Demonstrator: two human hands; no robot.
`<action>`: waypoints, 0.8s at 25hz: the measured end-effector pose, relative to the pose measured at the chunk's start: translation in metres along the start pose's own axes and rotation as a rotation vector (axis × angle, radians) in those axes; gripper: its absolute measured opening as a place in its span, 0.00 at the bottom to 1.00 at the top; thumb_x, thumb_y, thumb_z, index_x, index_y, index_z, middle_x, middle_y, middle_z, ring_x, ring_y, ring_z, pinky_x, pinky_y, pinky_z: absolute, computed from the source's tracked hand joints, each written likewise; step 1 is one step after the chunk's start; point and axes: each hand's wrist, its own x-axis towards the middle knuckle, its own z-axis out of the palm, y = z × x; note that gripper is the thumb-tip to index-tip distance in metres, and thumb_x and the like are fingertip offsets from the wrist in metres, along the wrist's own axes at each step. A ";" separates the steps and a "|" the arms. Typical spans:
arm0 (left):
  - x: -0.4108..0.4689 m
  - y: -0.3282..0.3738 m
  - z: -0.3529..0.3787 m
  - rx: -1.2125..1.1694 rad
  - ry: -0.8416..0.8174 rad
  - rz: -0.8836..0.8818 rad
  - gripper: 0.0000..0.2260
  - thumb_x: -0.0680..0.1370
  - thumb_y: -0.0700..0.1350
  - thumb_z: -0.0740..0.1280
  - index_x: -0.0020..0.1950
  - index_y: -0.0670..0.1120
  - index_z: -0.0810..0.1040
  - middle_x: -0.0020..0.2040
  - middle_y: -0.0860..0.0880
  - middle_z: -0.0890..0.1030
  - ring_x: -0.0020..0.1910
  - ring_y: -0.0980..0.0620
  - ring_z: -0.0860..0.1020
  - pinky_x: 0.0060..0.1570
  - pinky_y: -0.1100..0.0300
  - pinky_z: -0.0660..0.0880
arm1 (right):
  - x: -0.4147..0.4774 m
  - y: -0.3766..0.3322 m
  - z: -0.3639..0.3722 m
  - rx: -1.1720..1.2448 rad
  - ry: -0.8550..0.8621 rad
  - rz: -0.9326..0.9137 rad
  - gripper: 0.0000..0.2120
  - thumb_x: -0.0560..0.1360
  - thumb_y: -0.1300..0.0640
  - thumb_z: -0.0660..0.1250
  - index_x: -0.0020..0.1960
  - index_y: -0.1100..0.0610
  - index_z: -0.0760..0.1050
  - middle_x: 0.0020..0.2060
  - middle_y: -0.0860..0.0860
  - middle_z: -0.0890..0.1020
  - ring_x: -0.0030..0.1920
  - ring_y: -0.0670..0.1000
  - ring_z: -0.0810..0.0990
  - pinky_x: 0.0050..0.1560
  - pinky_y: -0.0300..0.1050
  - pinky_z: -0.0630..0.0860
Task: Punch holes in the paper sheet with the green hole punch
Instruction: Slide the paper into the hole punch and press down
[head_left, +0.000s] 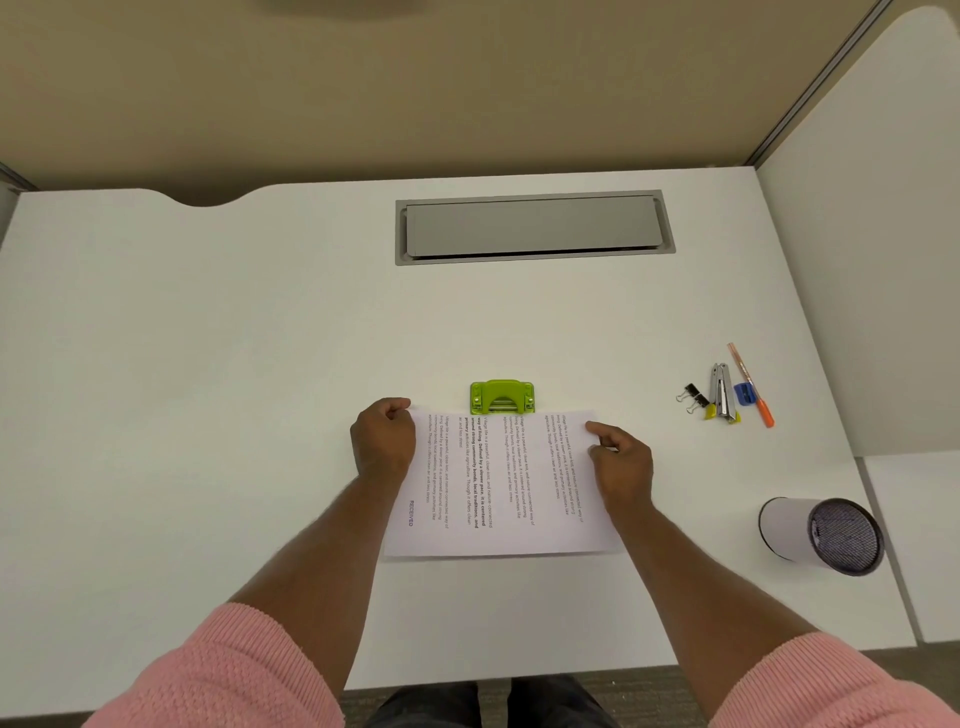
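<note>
Your left hand (383, 441) and right hand (621, 464) each pinch a far corner of the paper sheet (501, 486) at lower centre, its far edge touching the mouth of the green hole punch (502, 397) just above, midway between both hands.

We have one head view, looking forward and steeply down over the desk (208, 364) from above, near enough to catch both forearms.

printed paper sheet (498, 488) flat, far edge meeting green hole punch (502, 397)
</note>
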 end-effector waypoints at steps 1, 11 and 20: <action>0.001 0.001 0.000 -0.004 0.001 0.002 0.15 0.77 0.37 0.59 0.56 0.46 0.84 0.57 0.49 0.84 0.58 0.49 0.80 0.56 0.62 0.72 | 0.000 0.000 0.000 0.000 0.000 0.000 0.19 0.74 0.70 0.63 0.58 0.56 0.84 0.53 0.53 0.85 0.51 0.50 0.81 0.59 0.44 0.75; -0.001 -0.001 0.002 -0.009 0.014 0.010 0.15 0.77 0.37 0.59 0.55 0.47 0.84 0.56 0.49 0.84 0.57 0.49 0.80 0.55 0.62 0.71 | 0.001 0.003 -0.002 -0.008 0.001 -0.012 0.19 0.73 0.70 0.63 0.56 0.54 0.84 0.48 0.49 0.84 0.46 0.48 0.79 0.50 0.40 0.71; 0.009 -0.004 0.012 0.095 -0.198 0.086 0.10 0.76 0.44 0.69 0.57 0.47 0.83 0.51 0.49 0.84 0.52 0.51 0.81 0.56 0.60 0.74 | 0.007 -0.002 0.002 0.013 0.035 0.027 0.19 0.73 0.62 0.73 0.63 0.53 0.78 0.46 0.51 0.85 0.46 0.51 0.82 0.52 0.42 0.74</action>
